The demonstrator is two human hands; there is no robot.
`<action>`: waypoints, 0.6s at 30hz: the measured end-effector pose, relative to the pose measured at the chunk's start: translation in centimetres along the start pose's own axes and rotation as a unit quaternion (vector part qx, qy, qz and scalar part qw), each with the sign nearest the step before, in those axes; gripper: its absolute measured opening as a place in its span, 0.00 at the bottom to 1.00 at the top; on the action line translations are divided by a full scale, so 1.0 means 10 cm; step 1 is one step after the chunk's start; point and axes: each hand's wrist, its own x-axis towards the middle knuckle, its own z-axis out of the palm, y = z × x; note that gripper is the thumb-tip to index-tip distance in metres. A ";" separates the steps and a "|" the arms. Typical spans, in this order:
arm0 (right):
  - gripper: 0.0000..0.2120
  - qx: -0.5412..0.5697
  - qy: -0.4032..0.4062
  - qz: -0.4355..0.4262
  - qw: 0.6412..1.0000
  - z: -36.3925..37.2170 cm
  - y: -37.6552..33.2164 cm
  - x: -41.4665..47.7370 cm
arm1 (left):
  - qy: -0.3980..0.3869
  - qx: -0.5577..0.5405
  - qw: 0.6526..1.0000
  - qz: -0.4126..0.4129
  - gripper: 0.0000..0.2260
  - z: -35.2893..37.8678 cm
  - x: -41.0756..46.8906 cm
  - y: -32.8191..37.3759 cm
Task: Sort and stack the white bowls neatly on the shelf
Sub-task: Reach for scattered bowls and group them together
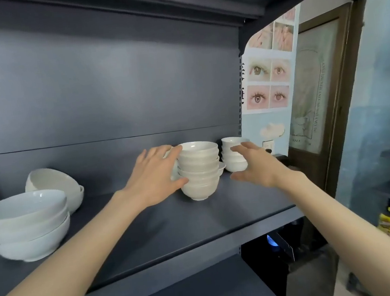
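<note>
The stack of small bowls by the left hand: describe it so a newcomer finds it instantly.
On the dark shelf, look right of centre. The stack of small bowls stands there, the left hand against it. It is taller and nearer than the shorter stack behind.

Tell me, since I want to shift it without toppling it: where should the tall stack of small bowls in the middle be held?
Probably low on the stack of small bowls, both hands cupping opposite sides near the bottom bowl. It stands upright on a narrow foot, several bowls high, so a high grip could tip it. The left hand already touches its left side; the right hand is open, apart from it.
</note>
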 end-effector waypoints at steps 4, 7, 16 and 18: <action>0.37 0.044 -0.018 -0.019 0.999 0.26 0.25 0.35 | -0.001 -0.091 0.995 -0.051 0.35 0.28 0.30 -0.04; 0.40 0.104 -0.036 -0.022 0.994 0.45 0.44 0.60 | -0.003 -0.200 0.974 -0.102 0.42 0.47 0.53 -0.03; 0.43 0.318 -0.129 -0.009 0.939 0.96 0.72 1.03 | 0.004 -0.393 0.894 -0.214 0.41 0.89 0.98 -0.03; 0.34 0.354 -0.140 -0.029 0.924 1.04 0.71 1.07 | 0.014 -0.394 0.892 -0.223 0.28 0.91 1.00 -0.02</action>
